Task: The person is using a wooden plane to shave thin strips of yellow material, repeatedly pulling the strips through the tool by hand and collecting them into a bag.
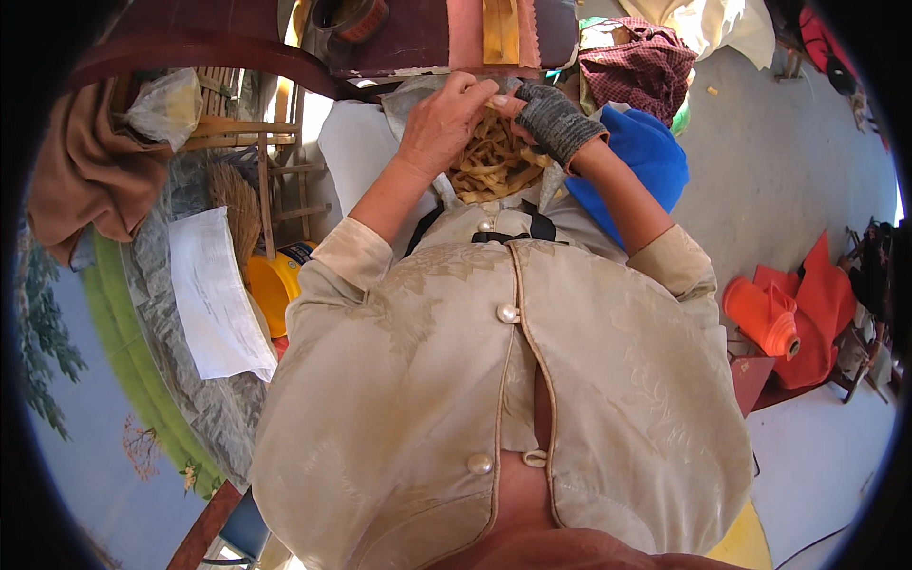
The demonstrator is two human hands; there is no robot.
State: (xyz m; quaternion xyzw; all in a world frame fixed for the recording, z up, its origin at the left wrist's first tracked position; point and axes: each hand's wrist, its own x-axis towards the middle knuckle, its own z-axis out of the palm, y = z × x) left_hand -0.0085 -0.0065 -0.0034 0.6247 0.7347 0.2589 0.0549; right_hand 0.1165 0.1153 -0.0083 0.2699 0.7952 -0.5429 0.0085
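Note:
My left hand (pixel 443 122) is bare and curls its fingers into the top of a heap of tan flat strips (pixel 491 160) lying in my lap. My right hand (pixel 554 120) wears a dark grey fingerless glove and pinches the same strips from the right, its fingertips meeting those of the left hand. The heap rests on pale grey cloth (pixel 418 95) just past my cream buttoned blouse (pixel 503 380), which fills the lower middle of the view. What lies under the hands is hidden.
A dark wooden table edge (pixel 228 47) curves across the top. A blue cloth (pixel 651 157) and a red checked cloth (pixel 638 65) lie right of my hands. Orange fabric and a thread cone (pixel 774 318) sit on the concrete floor. A yellow bowl (pixel 271 285) and white paper (pixel 214 294) lie left.

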